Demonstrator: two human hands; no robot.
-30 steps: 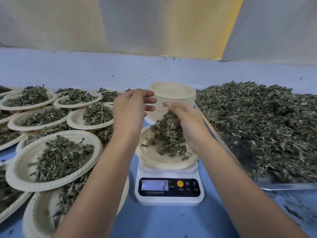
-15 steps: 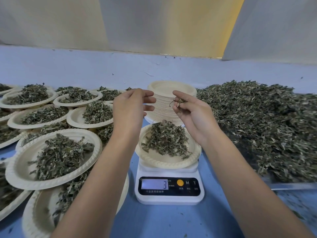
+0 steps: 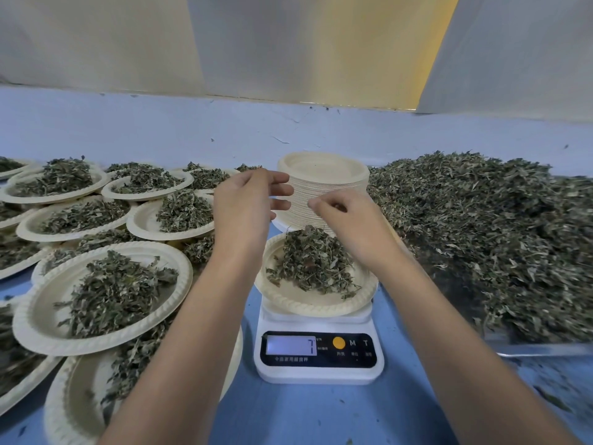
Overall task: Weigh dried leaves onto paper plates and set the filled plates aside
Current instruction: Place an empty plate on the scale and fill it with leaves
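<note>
Fine print beneath the display of the scale [image 3: 319,374] was illegible. At lower left, filled plates [image 3: 53,419] ran beyond the frame. Curled fingers of the right hand [image 3: 349,220] concealed any contents.

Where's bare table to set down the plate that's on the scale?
Bare blue table lies in front of the scale, out to the near edge and rightward below the leaf pile. A far strip beyond the filled plates also looks free. Crowded: overlapping filled plates fill the left, the leaf pile the right, the empty-plate stack behind the scale.
</note>
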